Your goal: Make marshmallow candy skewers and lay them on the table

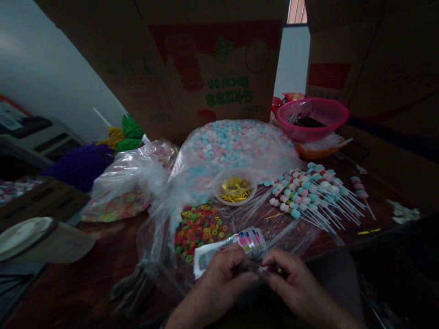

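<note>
Object between the hands [228, 274] [291, 276]: mostly covered by the fingers, its form not resolved. Wrapper stack [226, 249]: lower edge obscured. Cardboard boxes [219, 68] [373, 82]: cropped by the upper edge.

The scene is dimly lit, with the cartons [219, 68] and the right edge sunk in deep shadow, while a cool, pale glow is seen on the wall [68, 59] at the upper left and a small bright patch is left by the barred opening [297, 12] at the top. Soft glare is caught on the folds of the clear bag [132, 169], and only faint sheen is given by the dark surface [103, 246]. Fine detail is softened by the low light, the fingers [274, 269] are slightly blurred, and stretching is shown toward the edges.
</note>
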Motion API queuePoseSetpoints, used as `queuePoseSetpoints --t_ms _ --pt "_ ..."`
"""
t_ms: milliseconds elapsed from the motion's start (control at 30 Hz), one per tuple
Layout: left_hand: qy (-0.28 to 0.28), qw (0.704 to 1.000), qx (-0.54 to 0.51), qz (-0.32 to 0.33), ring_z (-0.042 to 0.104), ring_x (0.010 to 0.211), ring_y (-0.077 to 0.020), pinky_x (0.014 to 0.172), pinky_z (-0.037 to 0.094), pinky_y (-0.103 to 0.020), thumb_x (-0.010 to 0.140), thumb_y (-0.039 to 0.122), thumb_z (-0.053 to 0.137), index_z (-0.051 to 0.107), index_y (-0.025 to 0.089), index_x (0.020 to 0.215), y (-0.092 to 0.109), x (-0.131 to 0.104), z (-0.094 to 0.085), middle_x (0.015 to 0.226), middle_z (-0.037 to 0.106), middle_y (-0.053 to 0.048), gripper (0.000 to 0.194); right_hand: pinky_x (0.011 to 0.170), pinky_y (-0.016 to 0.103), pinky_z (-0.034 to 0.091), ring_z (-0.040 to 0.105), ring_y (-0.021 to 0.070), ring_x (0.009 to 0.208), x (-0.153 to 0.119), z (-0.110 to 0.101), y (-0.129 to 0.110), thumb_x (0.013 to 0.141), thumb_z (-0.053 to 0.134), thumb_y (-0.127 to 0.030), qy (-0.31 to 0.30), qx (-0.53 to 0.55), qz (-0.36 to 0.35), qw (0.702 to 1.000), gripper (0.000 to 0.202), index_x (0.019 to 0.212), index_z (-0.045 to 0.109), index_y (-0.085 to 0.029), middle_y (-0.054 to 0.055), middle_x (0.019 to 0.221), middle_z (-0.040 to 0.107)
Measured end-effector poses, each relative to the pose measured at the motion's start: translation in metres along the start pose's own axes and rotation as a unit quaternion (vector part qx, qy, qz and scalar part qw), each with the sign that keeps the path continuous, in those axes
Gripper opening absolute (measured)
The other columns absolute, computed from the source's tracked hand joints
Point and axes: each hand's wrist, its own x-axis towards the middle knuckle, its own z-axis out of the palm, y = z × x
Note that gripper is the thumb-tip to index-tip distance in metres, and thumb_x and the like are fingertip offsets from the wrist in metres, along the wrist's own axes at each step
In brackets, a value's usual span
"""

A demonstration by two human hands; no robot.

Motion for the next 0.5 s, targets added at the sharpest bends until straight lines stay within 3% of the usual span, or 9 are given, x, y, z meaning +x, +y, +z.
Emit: queuePoseSetpoints --t_ms 133,267,367,500 --pt "0.018 0.995 -0.077 -0.068 0.047 0.061 -0.0113 0.056 0.037 -0.02 0.068 0.018 0.064 0.055 0.015 0.071 -0.011 -0.001 0.0 0.066 0.053 0.002 0.009 0.054 0.02 0.037 0.048 0.0113 0.06 0.004 0.012 0.014 0.088 0.048 -0.032 0.034 -0.016 0.013 0.999 0.025 0.069 0.051 -0.017 -0.003 0.063 0.052" --pt "0.076 0.996 0.025 -0.044 0.047 0.059 -0.0116 0.055 0.035 -0.021 0.077 0.024 0.059 0.054 0.016 0.064 -0.024 0.0 0.005 0.061 0.051 0.002 0.016 0.049 0.018 0.036 0.048 0.0091 0.052 0.017 0.008 0.025 0.094 0.036 -0.035 0.052 -0.21 -0.021 0.976 0.041 0.06 0.05 -0.017 -0.004 0.054 0.051" --pt "0.101 0.991 0.087 0.006 0.049 0.059 -0.012 0.055 0.036 -0.022 0.086 0.029 0.05 0.055 0.016 0.066 -0.032 0.0 0.005 0.062 0.053 0.001 0.025 0.056 0.021 0.04 0.052 0.0125 0.059 0.039 -0.026 0.037 0.094 0.034 -0.031 0.127 -0.369 -0.001 0.921 0.041 0.062 0.055 -0.016 0.0 0.06 0.057" --pt "0.152 0.975 0.128 0.103 0.055 0.069 -0.0135 0.064 0.041 -0.023 0.091 0.025 0.044 0.058 0.017 0.076 -0.037 -0.002 -0.005 0.073 0.06 -0.001 0.022 0.071 0.039 0.04 0.055 0.0276 0.087 0.064 -0.084 0.057 0.088 0.039 -0.015 0.214 -0.472 0.051 0.854 0.025 0.081 0.062 -0.011 0.018 0.092 0.061"
